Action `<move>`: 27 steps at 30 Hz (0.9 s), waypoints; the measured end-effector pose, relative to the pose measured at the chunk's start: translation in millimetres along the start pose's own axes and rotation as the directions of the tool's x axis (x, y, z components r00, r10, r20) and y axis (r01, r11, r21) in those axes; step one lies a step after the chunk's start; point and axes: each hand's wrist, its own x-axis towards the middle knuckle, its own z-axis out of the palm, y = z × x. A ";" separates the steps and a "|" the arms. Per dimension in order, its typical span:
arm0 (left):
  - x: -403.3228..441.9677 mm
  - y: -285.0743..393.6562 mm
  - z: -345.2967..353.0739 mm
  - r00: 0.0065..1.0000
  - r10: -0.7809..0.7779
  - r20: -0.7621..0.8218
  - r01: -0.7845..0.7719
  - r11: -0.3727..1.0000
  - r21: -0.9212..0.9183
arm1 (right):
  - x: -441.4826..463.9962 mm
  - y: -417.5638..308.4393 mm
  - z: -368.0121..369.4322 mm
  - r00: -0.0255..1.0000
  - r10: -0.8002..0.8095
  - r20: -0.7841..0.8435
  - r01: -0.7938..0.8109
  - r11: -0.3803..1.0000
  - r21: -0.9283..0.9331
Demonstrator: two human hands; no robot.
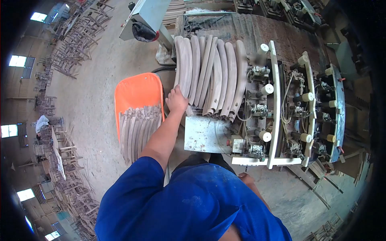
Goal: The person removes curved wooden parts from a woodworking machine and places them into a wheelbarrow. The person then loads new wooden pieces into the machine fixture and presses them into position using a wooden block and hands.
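My left hand point(177, 100) reaches out to the near end of the leftmost curved wooden piece point(181, 66), its fingers closed round that end. Several more curved wooden pieces point(220, 76) lie side by side in a layer on the machine bed, bowed and roughly parallel, with one slimmer piece slanting across. My right hand point(243, 176) hangs low beside my body; only a small part shows, and its fingers cannot be made out.
An orange wheelbarrow-like tray point(138, 89) with several bundled curved pieces point(138, 132) stands to the left. A white metal plate point(207, 134) lies just before me. Clamps with pale rollers and white bars point(273, 104) line the right. A grey control box point(144, 18) stands at the back.
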 end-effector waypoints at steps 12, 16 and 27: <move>23.2 32.4 0.2 0.983 0.018 -0.182 -0.013 1.000 0.025 | -8.4 10.5 2.4 0.994 0.112 -0.020 -0.106 0.978 0.179; 33.2 62.7 4.2 0.943 0.265 -0.202 -0.284 0.956 -0.071 | -22.7 8.6 17.9 0.986 0.131 -0.099 -0.116 0.983 0.145; 96.5 149.7 8.0 0.997 0.074 0.009 -0.069 0.962 -0.263 | -104.9 -34.8 105.9 0.951 0.219 -0.220 -0.041 0.791 0.611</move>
